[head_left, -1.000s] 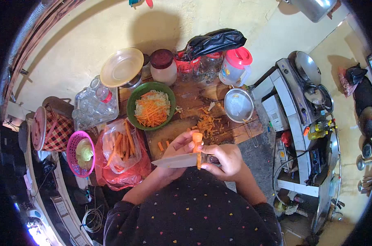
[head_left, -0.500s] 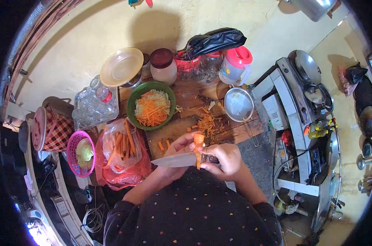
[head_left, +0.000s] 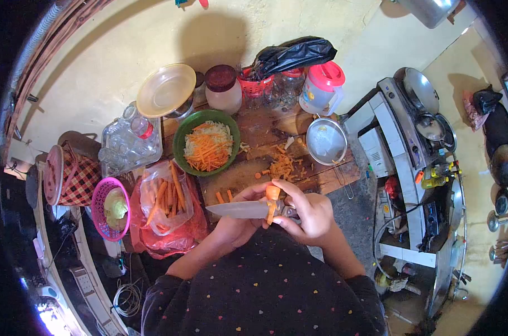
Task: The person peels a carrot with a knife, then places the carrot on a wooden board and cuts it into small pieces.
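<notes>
My right hand [head_left: 313,217] is closed round the handle of a knife [head_left: 240,209], whose blade points left in front of my chest. Its index finger and thumb reach to a carrot [head_left: 272,192] that stands upright against the blade. Behind the blade, my left hand [head_left: 240,225] grips the carrot, with its fingers partly hidden. A strip of peel [head_left: 271,213] hangs at the blade near the handle. Carrot peelings [head_left: 285,165] lie on the wooden table [head_left: 257,120] beyond my hands. A green bowl [head_left: 179,147] on the table holds shredded carrot over paler shreds.
Left of my hands, carrots [head_left: 167,197] lie in clear plastic on a red bag [head_left: 175,239]. A pink basket [head_left: 95,215] holds a pale green vegetable. A strainer [head_left: 327,141] and a pitcher [head_left: 323,92] stand at the right. Further right is a gas stove [head_left: 402,126].
Both hands remain on the knife and carrot. My right index finger has moved up to the top of the carrot, and the carrot sits slightly lower.
</notes>
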Demonstrator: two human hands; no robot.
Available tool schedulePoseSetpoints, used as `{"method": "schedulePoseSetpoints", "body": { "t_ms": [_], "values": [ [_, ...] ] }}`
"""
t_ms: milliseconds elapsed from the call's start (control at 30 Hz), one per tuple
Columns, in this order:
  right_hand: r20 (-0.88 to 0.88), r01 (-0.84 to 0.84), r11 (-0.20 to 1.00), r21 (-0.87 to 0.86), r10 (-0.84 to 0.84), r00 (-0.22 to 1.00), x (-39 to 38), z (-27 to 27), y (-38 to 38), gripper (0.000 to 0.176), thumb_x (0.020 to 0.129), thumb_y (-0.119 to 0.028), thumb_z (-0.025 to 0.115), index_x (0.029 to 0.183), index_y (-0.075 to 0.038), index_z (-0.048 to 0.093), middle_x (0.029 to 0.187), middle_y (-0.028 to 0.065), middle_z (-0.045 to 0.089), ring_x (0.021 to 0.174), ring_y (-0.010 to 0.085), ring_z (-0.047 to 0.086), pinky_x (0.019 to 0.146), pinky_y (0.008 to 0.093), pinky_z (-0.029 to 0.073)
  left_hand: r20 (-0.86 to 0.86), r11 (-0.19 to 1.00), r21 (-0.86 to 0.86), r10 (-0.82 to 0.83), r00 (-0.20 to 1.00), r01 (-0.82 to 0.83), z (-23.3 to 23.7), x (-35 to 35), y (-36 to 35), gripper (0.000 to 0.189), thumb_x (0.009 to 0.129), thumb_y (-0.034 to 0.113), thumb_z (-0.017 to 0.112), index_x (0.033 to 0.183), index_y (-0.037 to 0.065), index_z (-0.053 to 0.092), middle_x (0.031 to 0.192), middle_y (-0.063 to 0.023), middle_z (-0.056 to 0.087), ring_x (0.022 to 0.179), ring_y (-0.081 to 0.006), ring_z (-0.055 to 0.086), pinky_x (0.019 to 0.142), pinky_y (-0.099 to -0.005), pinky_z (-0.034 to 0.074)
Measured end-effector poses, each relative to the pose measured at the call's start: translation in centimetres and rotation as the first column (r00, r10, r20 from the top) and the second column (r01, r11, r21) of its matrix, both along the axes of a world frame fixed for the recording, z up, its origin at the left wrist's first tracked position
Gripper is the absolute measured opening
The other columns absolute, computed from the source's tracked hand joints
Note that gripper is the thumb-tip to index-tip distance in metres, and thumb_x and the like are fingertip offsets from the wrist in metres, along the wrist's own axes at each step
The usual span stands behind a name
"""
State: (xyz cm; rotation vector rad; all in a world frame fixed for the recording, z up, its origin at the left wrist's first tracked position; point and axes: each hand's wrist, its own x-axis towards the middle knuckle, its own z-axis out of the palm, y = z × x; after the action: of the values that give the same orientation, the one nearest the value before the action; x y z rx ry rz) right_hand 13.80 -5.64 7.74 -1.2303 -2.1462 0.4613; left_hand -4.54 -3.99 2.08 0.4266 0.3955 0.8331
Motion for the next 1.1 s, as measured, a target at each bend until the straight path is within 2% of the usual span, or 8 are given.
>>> {"method": "schedulePoseSetpoints", "body": {
  "t_ms": [67, 167, 367, 567, 667, 767, 867, 1100],
  "values": [
    [0.022, 0.004, 1.0, -0.018, -0.003, 1.0, 0.0, 0.0, -0.1, 0.067, 0.075, -0.035, 0.067, 0.127, -0.003, 0.041, 0.061, 0.0082, 0.057, 0.052, 0.0254, 0.059, 0.049, 0.0344, 0.046, 0.008, 1.0, -0.03, 0.005, 1.0, -0.004, 0.0, 0.0, 0.0, 0.041, 0.084, 0.015, 0.058, 0.123, 0.008, 0.047, 0.112, -0.0068, 0.056, 0.087, -0.0155, 0.059, 0.063, -0.0251, 0.05],
    [-0.056, -0.006, 1.0, -0.005, 0.005, 0.998, -0.1, 0.0, -0.3, 0.065, 0.075, -0.035, 0.067, 0.127, -0.003, 0.042, 0.06, 0.0083, 0.056, 0.051, 0.0247, 0.058, 0.048, 0.0345, 0.045, -0.122, 0.994, -0.012, 0.104, 0.987, -0.106, 0.7, 0.7, -0.1, 0.04, 0.084, 0.015, 0.058, 0.123, 0.009, 0.047, 0.112, -0.0066, 0.055, 0.086, -0.015, 0.058, 0.062, -0.0247, 0.048],
    [0.041, 0.018, 1.0, 0.012, -0.018, 0.999, 0.4, -0.5, -0.2, 0.058, 0.076, -0.033, 0.066, 0.123, -0.006, 0.046, 0.06, 0.0078, 0.056, 0.051, 0.0247, 0.058, 0.047, 0.0351, 0.044, 0.009, 1.0, 0.004, 0.02, 1.0, -0.02, 0.4, 0.1, -0.1, 0.039, 0.086, 0.016, 0.058, 0.122, 0.007, 0.047, 0.107, -0.0058, 0.056, 0.082, -0.0137, 0.058, 0.061, -0.0255, 0.048],
    [-0.004, 0.012, 0.998, 0.064, -0.011, 1.0, 0.9, -0.9, 0.0, 0.053, 0.076, -0.03, 0.066, 0.122, -0.011, 0.048, 0.061, 0.0071, 0.056, 0.051, 0.0244, 0.057, 0.047, 0.0352, 0.044, 0.002, 0.996, 0.062, -0.06, 0.998, 0.06, 0.5, 0.0, -0.1, 0.044, 0.084, 0.016, 0.059, 0.124, 0.002, 0.044, 0.105, -0.0064, 0.057, 0.079, -0.0126, 0.058, 0.06, -0.0239, 0.048],
    [0.005, 0.009, 0.998, 0.054, -0.01, 1.0, 1.3, -1.1, 0.3, 0.054, 0.076, -0.03, 0.066, 0.123, -0.011, 0.047, 0.061, 0.007, 0.056, 0.052, 0.0245, 0.058, 0.048, 0.0349, 0.044, -0.122, 0.999, 0.006, -0.033, 0.992, 0.034, 0.4, 0.2, -0.6, 0.045, 0.084, 0.019, 0.059, 0.125, 0.005, 0.044, 0.105, -0.0059, 0.057, 0.08, -0.0123, 0.058, 0.061, -0.023, 0.048],
    [-0.103, -0.001, 1.0, -0.024, -0.002, 0.995, 0.9, -0.5, -0.1, 0.057, 0.076, -0.031, 0.066, 0.125, -0.01, 0.046, 0.06, 0.0075, 0.056, 0.052, 0.0244, 0.058, 0.048, 0.0351, 0.044, 0.005, 1.0, 0.013, 0.002, 1.0, -0.002, 0.0, 0.3, -0.1, 0.042, 0.086, 0.021, 0.056, 0.124, 0.008, 0.046, 0.106, -0.0054, 0.057, 0.08, -0.0124, 0.058, 0.061, -0.0229, 0.049],
    [-0.063, 0.002, 0.999, -0.054, -0.005, 0.998, 0.9, -0.2, -0.4, 0.06, 0.076, -0.032, 0.066, 0.126, -0.008, 0.044, 0.058, 0.0077, 0.055, 0.052, 0.0244, 0.058, 0.047, 0.0353, 0.044, -0.063, 1.0, 0.02, 0.015, 0.998, -0.014, 0.6, 0.5, 0.0, 0.033, 0.088, 0.025, 0.054, 0.119, 0.014, 0.049, 0.103, -0.0021, 0.056, 0.076, -0.0099, 0.057, 0.057, -0.0199, 0.046],
    [0.039, 0.007, 1.0, -0.024, -0.006, 0.999, 1.1, -0.1, -0.5, 0.06, 0.077, -0.034, 0.066, 0.126, -0.007, 0.044, 0.056, 0.0073, 0.054, 0.049, 0.0245, 0.056, 0.046, 0.0355, 0.043, -0.057, 1.0, 0.031, 0.001, 0.998, 0.001, 0.0, 0.5, 0.0, 0.036, 0.088, 0.023, 0.054, 0.122, 0.013, 0.048, 0.105, -0.0038, 0.056, 0.078, -0.0104, 0.057, 0.059, -0.0204, 0.047]
  ]
}}
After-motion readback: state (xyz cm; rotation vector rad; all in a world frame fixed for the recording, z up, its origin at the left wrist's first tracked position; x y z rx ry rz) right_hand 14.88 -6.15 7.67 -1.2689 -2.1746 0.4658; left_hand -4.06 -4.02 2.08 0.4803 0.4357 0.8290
